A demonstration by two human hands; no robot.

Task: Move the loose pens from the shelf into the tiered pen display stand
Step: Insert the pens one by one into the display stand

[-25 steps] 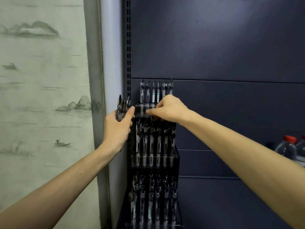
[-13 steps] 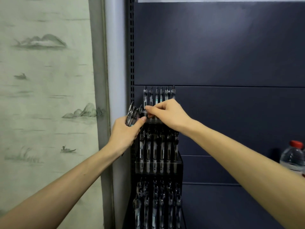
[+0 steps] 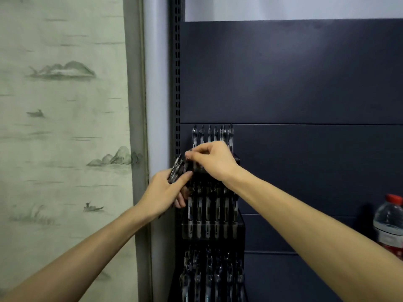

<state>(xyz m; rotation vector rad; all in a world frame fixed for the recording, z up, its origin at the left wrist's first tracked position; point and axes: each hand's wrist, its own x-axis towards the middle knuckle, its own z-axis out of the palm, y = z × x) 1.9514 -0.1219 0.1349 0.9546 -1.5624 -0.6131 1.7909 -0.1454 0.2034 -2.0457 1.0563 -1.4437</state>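
Observation:
A black tiered pen display stand (image 3: 239, 223) stands against the dark shelf back panel, with several clear-barrelled pens upright in each tier. My left hand (image 3: 162, 194) grips a bundle of pens (image 3: 177, 168) just left of the stand's top tier. My right hand (image 3: 212, 160) reaches across the top tier and pinches the upper end of one pen in that bundle with thumb and fingers. The top row of pens (image 3: 212, 135) sticks up behind my right hand. My hands hide part of the top tier.
A dark perforated shelf upright (image 3: 177, 83) runs up just left of the stand. Farther left hangs a pale wall panel with an ink landscape (image 3: 63, 127). A clear water bottle with a red cap (image 3: 390, 223) stands at the right edge.
My left hand brought the pen bundle right, toward the stand. My right hand left the top tier's front and took hold of a pen in the bundle. The camera tilted up.

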